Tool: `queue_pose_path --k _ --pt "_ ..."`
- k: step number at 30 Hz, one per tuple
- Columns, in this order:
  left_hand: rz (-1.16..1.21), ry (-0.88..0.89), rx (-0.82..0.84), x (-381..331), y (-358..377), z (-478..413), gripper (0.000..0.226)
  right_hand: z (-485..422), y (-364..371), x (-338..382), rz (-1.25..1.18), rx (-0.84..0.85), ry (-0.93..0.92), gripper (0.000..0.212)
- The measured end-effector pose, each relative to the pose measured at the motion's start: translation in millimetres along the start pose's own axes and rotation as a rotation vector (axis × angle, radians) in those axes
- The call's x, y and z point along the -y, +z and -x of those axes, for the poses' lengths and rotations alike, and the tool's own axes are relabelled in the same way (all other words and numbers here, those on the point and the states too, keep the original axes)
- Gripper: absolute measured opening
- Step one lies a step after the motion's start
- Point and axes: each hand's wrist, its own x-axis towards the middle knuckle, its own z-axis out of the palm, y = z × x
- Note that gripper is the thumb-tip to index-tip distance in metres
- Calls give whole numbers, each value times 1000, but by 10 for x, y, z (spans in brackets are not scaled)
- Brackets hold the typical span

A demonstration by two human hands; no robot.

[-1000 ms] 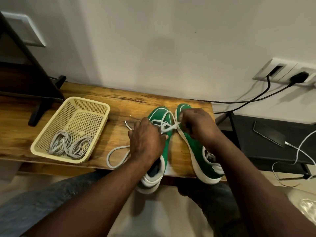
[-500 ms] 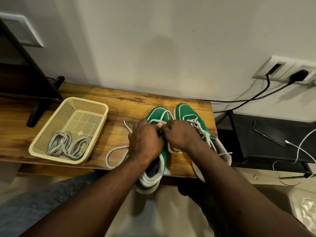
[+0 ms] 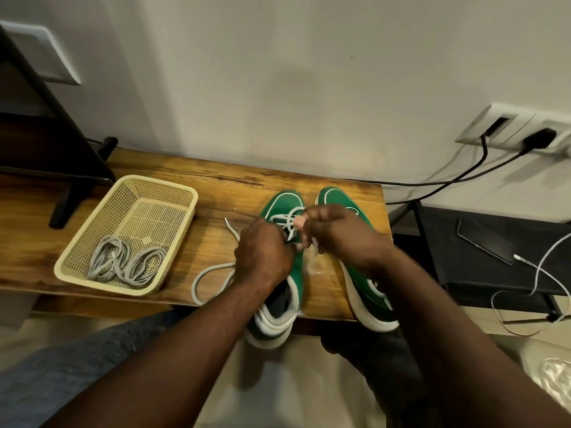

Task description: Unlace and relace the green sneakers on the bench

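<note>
Half laced at most, judged from slack lace (image 3: 194, 287).
Pinched it over left sneaker (image 3: 282, 200) with curled left hand (image 3: 262, 254) and right hand (image 3: 336, 233), near bench's (image 3: 216, 186) front right corner; couldn't see right sneaker's (image 3: 332, 196) lacing.

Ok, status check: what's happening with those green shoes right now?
Left hand and right hand both pinch the grey lace over the left sneaker. Toe eyelets laced, loose end on bench. Nothing blocking.
</note>
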Motion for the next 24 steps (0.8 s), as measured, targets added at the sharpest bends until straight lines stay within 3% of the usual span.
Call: queue_pose_path --k 5,7,9,12,14,16,19,20,22,24 --pt "-2 -6 -9 -33 -34 20 43 332 -433 330 -883 269 -382 21" --pt "-14 2 -9 -52 -33 26 40 360 -492 306 -1017 330 -378 23" --pt "-21 18 4 -63 -49 34 32 335 -516 216 -770 300 -206 25" --pt "-22 26 16 -44 -49 23 32 216 -521 -14 346 176 177 25" --pt "-17 26 -2 -27 -33 20 44 158 -437 -123 854 155 350 13" --pt "-21 29 -12 -28 -6 20 43 114 -327 -123 837 74 335 22" --pt "-41 50 -32 -31 -1 34 32 17 -147 21 684 -174 162 20" --pt "-45 64 -33 -36 -10 36 28 -37 -81 38 702 -204 130 31" --pt "-39 83 -35 -45 -35 36 16 -155 65 -3 744 -146 164 43" --pt "-70 81 -42 -58 -42 38 7 -263 194 -141 793 -53 206 41"
